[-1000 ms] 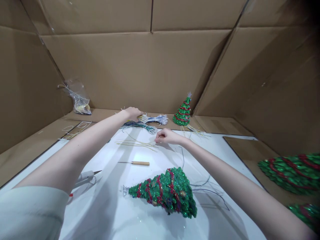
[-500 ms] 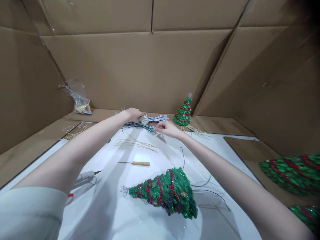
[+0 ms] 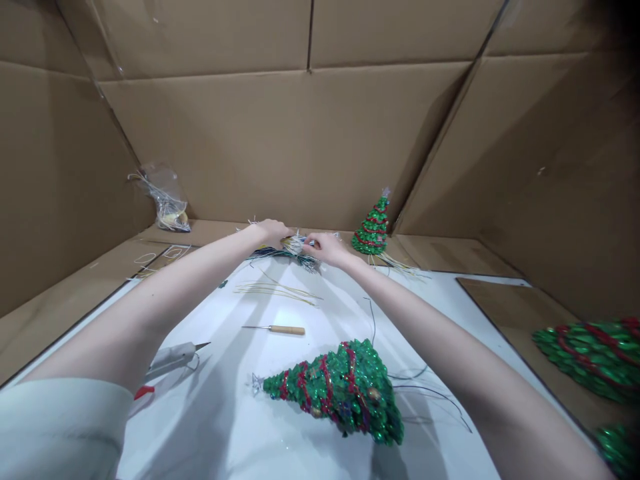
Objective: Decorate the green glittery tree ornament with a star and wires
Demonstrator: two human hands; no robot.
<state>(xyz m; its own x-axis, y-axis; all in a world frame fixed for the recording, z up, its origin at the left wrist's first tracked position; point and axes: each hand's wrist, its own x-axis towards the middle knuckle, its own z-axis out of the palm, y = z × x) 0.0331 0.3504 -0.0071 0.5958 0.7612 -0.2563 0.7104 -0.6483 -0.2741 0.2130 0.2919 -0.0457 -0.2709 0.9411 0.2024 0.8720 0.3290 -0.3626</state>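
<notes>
At the far side of the table, my left hand (image 3: pixel 274 232) is closed on a bundle of thin wires (image 3: pixel 295 245) with pale tips. My right hand (image 3: pixel 327 249) pinches at the same bundle from the other side, its fingers bent; the exact strands are hidden. Under both hands lies a bundle of dark green wires (image 3: pixel 305 261). Closer to me, several loose yellow wires (image 3: pixel 275 291) lie flat. A small green tinsel Christmas tree (image 3: pixel 340 387) with red garland rests on its side in front, its silver star pointing left and dark wires trailing from its base.
A wooden-handled awl (image 3: pixel 287 330) lies mid-table. Beneath my left forearm is a white glue gun (image 3: pixel 173 360). Another Christmas tree (image 3: pixel 371 230) stands at the back, and more trees (image 3: pixel 590 357) lie at right. A plastic bag (image 3: pixel 170 207) leans against the cardboard wall.
My right hand has moved from the end of the green wires up to the pale-tipped bundle, covering most of its blue strands. My left hand stays on the bundle. The view has shifted slightly.
</notes>
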